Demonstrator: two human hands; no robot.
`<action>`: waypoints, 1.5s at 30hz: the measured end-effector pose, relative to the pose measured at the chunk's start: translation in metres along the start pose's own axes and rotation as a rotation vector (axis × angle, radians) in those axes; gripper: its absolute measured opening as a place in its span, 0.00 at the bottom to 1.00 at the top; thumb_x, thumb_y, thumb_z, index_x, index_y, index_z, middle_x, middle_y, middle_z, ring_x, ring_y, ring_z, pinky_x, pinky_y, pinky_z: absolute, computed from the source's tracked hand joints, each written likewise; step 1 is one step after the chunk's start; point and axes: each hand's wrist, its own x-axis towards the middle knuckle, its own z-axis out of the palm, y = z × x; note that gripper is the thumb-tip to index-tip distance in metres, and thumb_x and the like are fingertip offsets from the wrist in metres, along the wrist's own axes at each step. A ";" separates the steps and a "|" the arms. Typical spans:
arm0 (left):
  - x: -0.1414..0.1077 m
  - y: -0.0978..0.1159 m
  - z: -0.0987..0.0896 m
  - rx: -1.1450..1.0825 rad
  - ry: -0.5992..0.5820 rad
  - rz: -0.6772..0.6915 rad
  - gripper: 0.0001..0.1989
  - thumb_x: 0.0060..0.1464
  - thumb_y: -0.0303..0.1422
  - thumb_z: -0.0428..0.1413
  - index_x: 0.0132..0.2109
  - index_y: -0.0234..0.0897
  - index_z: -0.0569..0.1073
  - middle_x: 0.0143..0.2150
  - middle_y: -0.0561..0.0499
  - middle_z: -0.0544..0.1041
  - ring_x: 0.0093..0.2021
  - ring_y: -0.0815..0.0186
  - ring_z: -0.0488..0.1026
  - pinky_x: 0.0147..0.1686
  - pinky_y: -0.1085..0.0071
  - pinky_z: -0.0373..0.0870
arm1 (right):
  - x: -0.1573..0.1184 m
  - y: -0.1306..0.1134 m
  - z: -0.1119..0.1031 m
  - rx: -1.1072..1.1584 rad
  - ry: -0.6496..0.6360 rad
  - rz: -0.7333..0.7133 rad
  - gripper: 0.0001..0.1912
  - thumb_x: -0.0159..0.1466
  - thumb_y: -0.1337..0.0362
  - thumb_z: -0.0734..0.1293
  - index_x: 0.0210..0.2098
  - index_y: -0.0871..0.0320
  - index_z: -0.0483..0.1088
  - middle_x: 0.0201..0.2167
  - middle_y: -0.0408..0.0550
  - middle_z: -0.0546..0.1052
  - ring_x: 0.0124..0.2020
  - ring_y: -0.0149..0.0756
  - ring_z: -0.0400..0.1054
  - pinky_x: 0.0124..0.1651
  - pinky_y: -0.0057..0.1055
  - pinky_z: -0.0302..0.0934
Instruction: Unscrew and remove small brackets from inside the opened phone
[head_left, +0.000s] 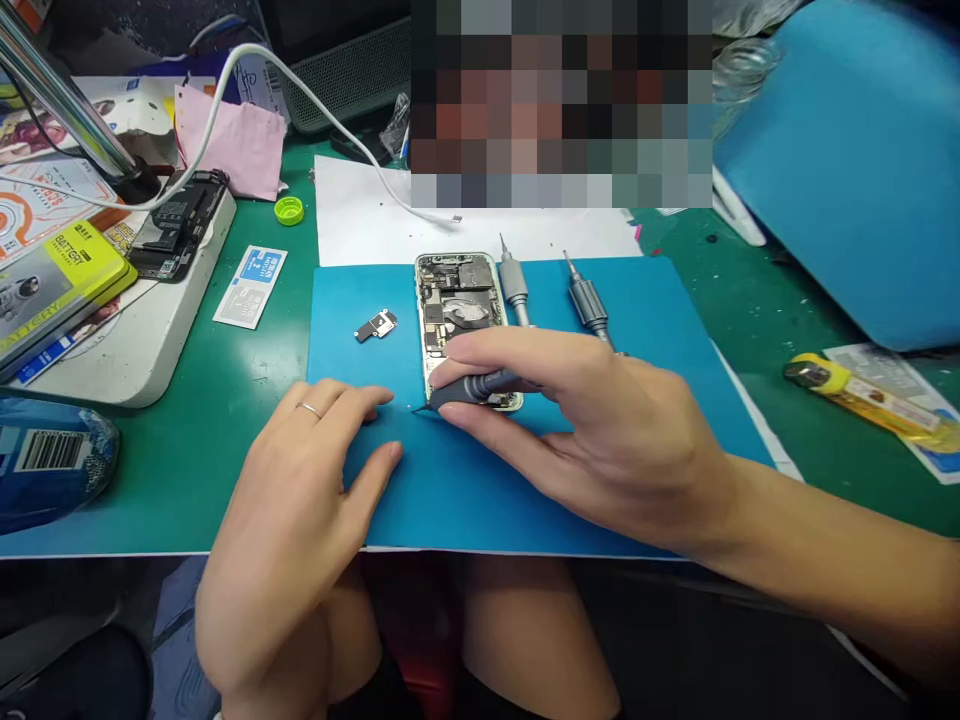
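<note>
My right hand [600, 430] pinches a dark grey precision screwdriver [472, 388], its tip pointing left and down at the blue mat [465, 480]. A tiny speck, perhaps a screw, lies by the tip; I cannot make out which. Behind the fingers an opened smartphone [461, 300] lies on the mat with its inner parts bare, its lower part half hidden by my hand. My left hand [307, 480], a ring on one finger, rests on the mat's left side, thumb and fingers apart, holding nothing. Beyond it sits a small metal shield plate [376, 325].
Two more screwdrivers, a light grey one [514, 280] and a dark one [587, 300], lie right of the phone. A yellow utility knife [862, 400] is at far right. Left are a white box [157, 350], a green cap [289, 210] and a white cable [315, 95].
</note>
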 end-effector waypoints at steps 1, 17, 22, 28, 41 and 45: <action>0.000 0.001 0.000 0.004 -0.002 0.000 0.11 0.70 0.32 0.58 0.57 0.40 0.74 0.50 0.51 0.78 0.49 0.59 0.73 0.48 0.63 0.67 | 0.002 0.003 -0.001 0.016 -0.019 -0.002 0.17 0.72 0.71 0.69 0.59 0.56 0.68 0.57 0.47 0.82 0.54 0.36 0.81 0.58 0.28 0.78; 0.009 0.017 0.010 0.132 0.020 -0.033 0.19 0.68 0.35 0.59 0.63 0.37 0.72 0.51 0.47 0.76 0.48 0.54 0.72 0.46 0.58 0.68 | 0.011 0.020 -0.018 0.418 0.061 0.350 0.23 0.69 0.65 0.73 0.61 0.46 0.69 0.57 0.45 0.75 0.44 0.31 0.80 0.46 0.26 0.82; 0.019 0.037 0.025 0.026 0.201 -0.058 0.14 0.70 0.35 0.57 0.60 0.38 0.74 0.52 0.50 0.78 0.49 0.59 0.74 0.47 0.63 0.69 | 0.008 0.038 -0.024 0.434 0.286 0.261 0.34 0.65 0.72 0.75 0.63 0.31 0.70 0.68 0.37 0.66 0.40 0.30 0.80 0.38 0.27 0.82; 0.027 0.044 0.038 -0.079 0.338 -0.054 0.12 0.68 0.32 0.60 0.58 0.40 0.76 0.50 0.52 0.79 0.47 0.64 0.74 0.47 0.68 0.69 | 0.006 0.051 -0.007 0.614 0.416 0.173 0.30 0.67 0.72 0.71 0.65 0.39 0.70 0.37 0.41 0.79 0.30 0.34 0.77 0.26 0.28 0.75; 0.028 0.040 0.038 -0.139 0.302 0.100 0.07 0.67 0.27 0.61 0.50 0.37 0.80 0.44 0.53 0.83 0.41 0.68 0.73 0.44 0.68 0.71 | 0.002 0.051 -0.009 0.684 0.250 0.119 0.38 0.66 0.74 0.72 0.67 0.32 0.64 0.35 0.36 0.80 0.30 0.33 0.78 0.29 0.30 0.77; 0.028 0.041 0.038 -0.146 0.298 0.105 0.05 0.67 0.27 0.62 0.48 0.37 0.81 0.43 0.53 0.84 0.40 0.67 0.75 0.42 0.66 0.71 | 0.000 0.049 -0.009 0.667 0.235 0.164 0.39 0.64 0.76 0.72 0.67 0.35 0.65 0.37 0.38 0.80 0.34 0.34 0.79 0.31 0.29 0.78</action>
